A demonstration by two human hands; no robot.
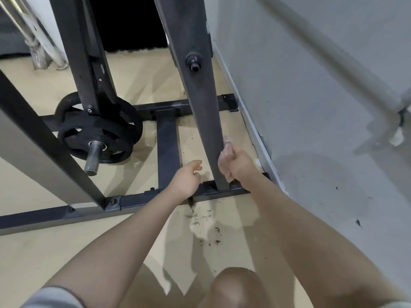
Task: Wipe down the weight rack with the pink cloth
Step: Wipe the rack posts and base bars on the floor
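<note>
Cloth first: we see the crumpled pink cloth (225,160) bunched in the right hand (239,164), whose fingers curl round it and press it against the lower end of the dark grey metal upright (204,103) of the weight rack. Just left of that post, the left hand (185,178) hangs free with loosely curled fingers, holding nothing. Further left of it, black round weight plates (100,132) sit on a steel peg.
</note>
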